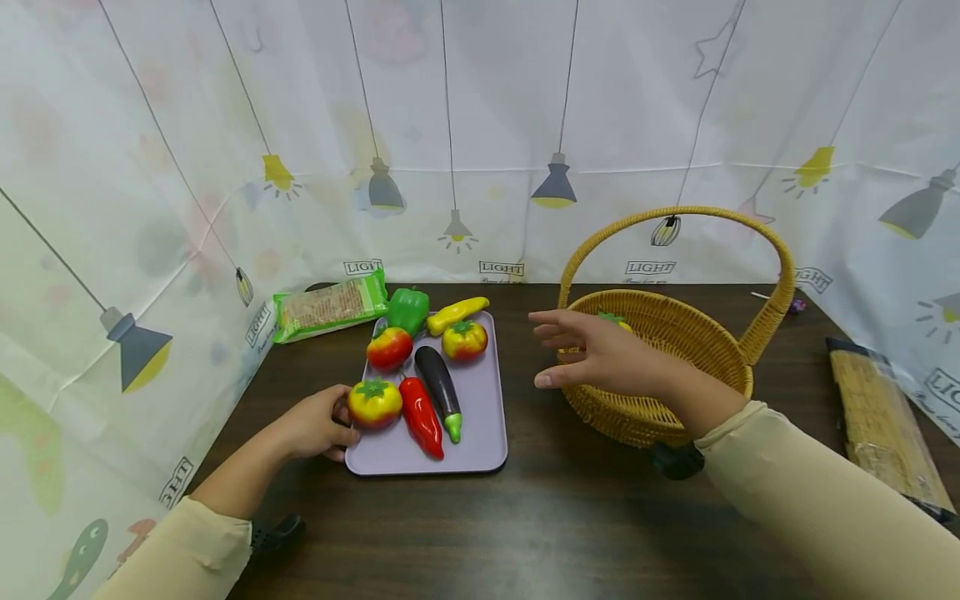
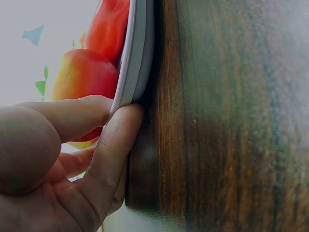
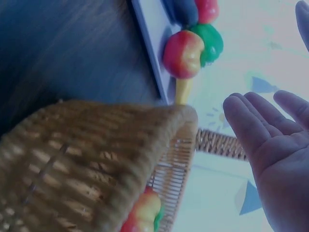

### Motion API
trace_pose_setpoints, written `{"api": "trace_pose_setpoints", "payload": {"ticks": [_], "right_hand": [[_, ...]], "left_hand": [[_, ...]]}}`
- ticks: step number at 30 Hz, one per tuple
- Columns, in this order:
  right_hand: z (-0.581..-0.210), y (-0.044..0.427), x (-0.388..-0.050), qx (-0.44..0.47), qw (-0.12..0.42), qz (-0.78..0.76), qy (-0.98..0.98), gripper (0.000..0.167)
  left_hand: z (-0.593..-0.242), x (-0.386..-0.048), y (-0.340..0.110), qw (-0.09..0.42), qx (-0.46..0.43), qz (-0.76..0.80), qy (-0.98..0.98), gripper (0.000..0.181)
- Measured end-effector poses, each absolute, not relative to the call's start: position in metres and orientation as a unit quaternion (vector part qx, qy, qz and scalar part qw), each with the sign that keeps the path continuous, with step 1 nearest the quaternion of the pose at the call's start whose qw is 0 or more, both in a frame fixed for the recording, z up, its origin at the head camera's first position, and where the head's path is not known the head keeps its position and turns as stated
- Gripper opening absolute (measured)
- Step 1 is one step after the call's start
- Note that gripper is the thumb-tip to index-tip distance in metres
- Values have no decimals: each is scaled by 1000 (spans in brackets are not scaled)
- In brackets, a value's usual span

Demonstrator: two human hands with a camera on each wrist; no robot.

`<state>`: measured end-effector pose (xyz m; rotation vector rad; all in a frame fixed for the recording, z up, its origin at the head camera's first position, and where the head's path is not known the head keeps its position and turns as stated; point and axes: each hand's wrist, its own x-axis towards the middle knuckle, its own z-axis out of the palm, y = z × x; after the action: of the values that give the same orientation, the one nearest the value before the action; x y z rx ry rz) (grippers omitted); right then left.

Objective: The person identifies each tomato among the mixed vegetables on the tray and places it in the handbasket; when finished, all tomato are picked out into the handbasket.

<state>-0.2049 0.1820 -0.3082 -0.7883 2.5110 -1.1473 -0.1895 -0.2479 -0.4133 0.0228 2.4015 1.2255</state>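
Observation:
At the near left corner of the lilac tray (image 1: 480,433), my left hand (image 1: 318,423) pinches the rim between thumb and fingers; the left wrist view shows this hand (image 2: 82,159) on the rim. Beside it lies a yellow-red tomato (image 1: 374,404). The tray also bears a red pepper (image 1: 422,417), an eggplant (image 1: 438,387), a green pepper (image 1: 408,312), a yellow pepper (image 1: 457,315) and two more tomatoes. My right hand (image 1: 607,354), fingers extended and empty, hovers over the left rim of the wicker basket (image 1: 637,421). A tomato (image 3: 145,212) lies inside the basket.
A green-edged packet (image 1: 330,308) lies behind the tray at the left. On the right side of the dark table (image 1: 525,525) is a package of yellowish sticks (image 1: 888,425). The basket's tall handle (image 1: 678,212) arches above it. A printed curtain surrounds the table.

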Motion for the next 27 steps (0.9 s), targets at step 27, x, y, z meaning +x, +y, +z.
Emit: {"api": "trace_pose_setpoints", "payload": {"ticks": [27], "right_hand": [[-345,114,-262,-227,132,-372,890,91]], "left_hand": [[-414,-188,-249,212,1,447,869,68]]}}
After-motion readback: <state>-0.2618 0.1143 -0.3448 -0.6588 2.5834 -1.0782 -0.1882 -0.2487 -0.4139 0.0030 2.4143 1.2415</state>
